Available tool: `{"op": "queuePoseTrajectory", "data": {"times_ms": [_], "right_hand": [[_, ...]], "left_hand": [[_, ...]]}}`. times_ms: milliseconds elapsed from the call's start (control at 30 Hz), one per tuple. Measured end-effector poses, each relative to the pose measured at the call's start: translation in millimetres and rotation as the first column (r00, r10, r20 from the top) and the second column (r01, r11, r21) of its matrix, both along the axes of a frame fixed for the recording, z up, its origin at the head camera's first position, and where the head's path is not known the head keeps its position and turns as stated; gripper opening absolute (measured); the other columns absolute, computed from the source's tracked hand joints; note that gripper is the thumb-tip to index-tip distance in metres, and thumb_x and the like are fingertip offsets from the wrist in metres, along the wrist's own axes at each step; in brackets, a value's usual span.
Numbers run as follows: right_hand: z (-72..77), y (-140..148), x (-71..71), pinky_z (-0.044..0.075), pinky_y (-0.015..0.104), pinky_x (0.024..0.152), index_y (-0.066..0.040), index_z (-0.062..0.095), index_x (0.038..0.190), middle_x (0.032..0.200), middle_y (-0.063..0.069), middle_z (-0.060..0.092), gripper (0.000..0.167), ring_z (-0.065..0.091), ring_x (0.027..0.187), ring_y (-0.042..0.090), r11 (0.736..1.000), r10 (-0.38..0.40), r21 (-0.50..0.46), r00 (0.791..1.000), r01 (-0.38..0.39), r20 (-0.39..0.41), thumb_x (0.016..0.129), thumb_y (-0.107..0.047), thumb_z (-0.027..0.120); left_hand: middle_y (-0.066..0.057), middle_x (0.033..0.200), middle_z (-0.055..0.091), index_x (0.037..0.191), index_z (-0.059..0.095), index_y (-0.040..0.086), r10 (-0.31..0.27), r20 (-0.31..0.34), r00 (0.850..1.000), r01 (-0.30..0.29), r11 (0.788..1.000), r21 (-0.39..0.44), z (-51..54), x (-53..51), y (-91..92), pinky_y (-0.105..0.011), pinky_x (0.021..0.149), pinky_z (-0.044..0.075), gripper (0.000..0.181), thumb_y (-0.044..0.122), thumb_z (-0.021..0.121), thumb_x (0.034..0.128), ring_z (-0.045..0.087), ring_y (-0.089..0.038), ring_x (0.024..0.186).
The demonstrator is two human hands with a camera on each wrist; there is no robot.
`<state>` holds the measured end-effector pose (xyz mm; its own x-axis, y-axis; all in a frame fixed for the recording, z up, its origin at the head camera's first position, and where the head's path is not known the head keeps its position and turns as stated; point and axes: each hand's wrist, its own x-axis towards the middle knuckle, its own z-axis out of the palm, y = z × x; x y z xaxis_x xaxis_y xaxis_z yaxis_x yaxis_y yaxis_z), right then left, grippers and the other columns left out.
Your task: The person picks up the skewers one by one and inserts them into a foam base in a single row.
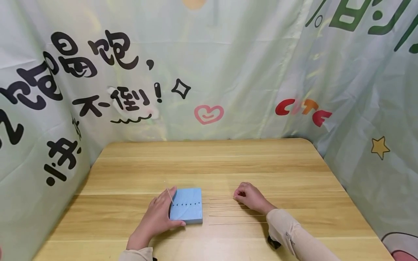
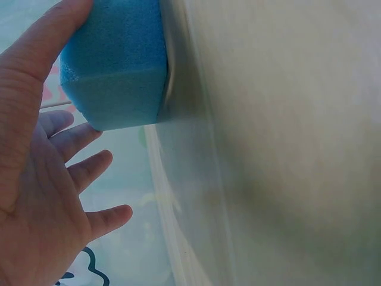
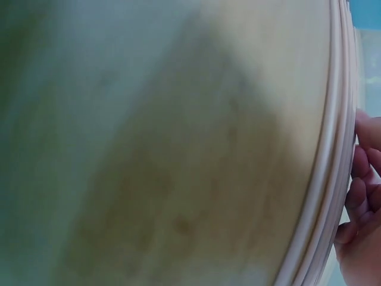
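A blue foam block [image 1: 189,195] with a row of small dark holes lies on the table. My left hand [image 1: 160,214] holds it from the left, thumb along the near side. In the left wrist view the thumb [image 2: 36,42] touches the block's side and the other fingers spread apart. One thin wooden stick [image 1: 170,195] stands tilted at the leftmost hole. To the right, several thin sticks [image 1: 228,216] lie roughly parallel. My right hand [image 1: 249,197] pinches at the farthest one; its fingertips are partly hidden. The right wrist view shows its curled fingers [image 3: 357,193] beside the sticks.
The wooden table [image 1: 209,159] has rounded far corners. A printed cloth [image 1: 241,72] with lettering hangs behind it and along both sides. A dark band [image 1: 273,242] shows below the right sleeve.
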<state>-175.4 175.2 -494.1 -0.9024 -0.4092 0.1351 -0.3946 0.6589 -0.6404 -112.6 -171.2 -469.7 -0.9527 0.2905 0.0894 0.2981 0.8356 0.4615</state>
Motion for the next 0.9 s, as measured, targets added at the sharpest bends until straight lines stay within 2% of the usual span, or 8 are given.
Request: {"op": "queuePoseTrajectory", "data": {"times_ms": [200,400,500,600,733,900], "right_hand": [[2.6,0.0,1.3,0.043,0.027,0.070,-0.018,0.063,0.074,0.076,-0.012,0.053,0.015,0.046,0.078,0.009,1.000,-0.018,-0.026,1.000,0.018,-0.019,0.085,-0.010,0.069],[20.3,-3.2,2.4,0.039,0.024,0.062,-0.013,0.065,0.078,0.074,-0.007,0.053,0.010,0.042,0.073,0.013,0.992,-0.072,-0.099,0.994,0.080,0.082,0.088,-0.011,0.066],[32.4,-6.6,2.5,0.039,0.025,0.064,-0.011,0.066,0.080,0.076,-0.004,0.055,0.008,0.044,0.074,0.015,0.982,-0.084,-0.160,0.990,0.101,0.114,0.088,-0.013,0.066],[44.1,-10.2,1.4,0.039,0.025,0.066,-0.011,0.066,0.082,0.078,-0.003,0.057,0.006,0.045,0.075,0.016,0.964,-0.094,-0.236,0.987,0.123,0.129,0.088,-0.014,0.067],[60.2,-14.0,-0.3,0.039,0.023,0.065,-0.005,0.069,0.090,0.081,0.001,0.061,0.011,0.045,0.076,0.014,0.929,-0.104,-0.341,0.984,0.148,0.145,0.088,-0.016,0.067],[78.2,-17.0,0.8,0.040,0.024,0.069,-0.002,0.070,0.104,0.100,0.008,0.068,0.020,0.049,0.081,0.013,0.887,-0.108,-0.435,0.985,0.157,0.135,0.090,-0.016,0.064]], "left_hand": [[-0.017,0.151,0.030,0.148,0.025,0.002,-0.001,-0.005,1.000,0.001,1.000,-0.020,0.2,0.3,0.8,-0.061,0.108,0.021,0.121,0.053,0.085,0.0564,0.027,-0.036,0.138],[-0.018,0.151,0.030,0.148,0.026,0.001,0.000,-0.018,1.000,0.000,1.000,-0.019,1.2,0.8,0.8,-0.062,0.108,0.021,0.121,0.054,0.084,0.0561,0.027,-0.037,0.138],[-0.017,0.151,0.030,0.148,0.026,0.001,0.000,-0.022,1.000,0.000,1.000,-0.014,1.1,1.7,0.0,-0.062,0.108,0.022,0.121,0.053,0.084,0.0562,0.027,-0.037,0.138],[-0.017,0.151,0.031,0.148,0.026,0.001,0.001,-0.024,1.000,-0.001,1.000,-0.018,0.9,2.2,-0.6,-0.061,0.108,0.022,0.121,0.054,0.084,0.0566,0.028,-0.037,0.138],[-0.017,0.151,0.031,0.148,0.027,0.001,0.003,-0.029,1.000,-0.004,1.000,-0.024,0.5,1.7,-0.7,-0.061,0.107,0.023,0.120,0.054,0.084,0.0565,0.028,-0.037,0.137],[-0.017,0.150,0.032,0.148,0.027,0.002,0.001,-0.032,0.999,-0.002,1.000,-0.031,-0.4,0.4,0.3,-0.062,0.107,0.023,0.121,0.056,0.084,0.0555,0.029,-0.038,0.137]]}}
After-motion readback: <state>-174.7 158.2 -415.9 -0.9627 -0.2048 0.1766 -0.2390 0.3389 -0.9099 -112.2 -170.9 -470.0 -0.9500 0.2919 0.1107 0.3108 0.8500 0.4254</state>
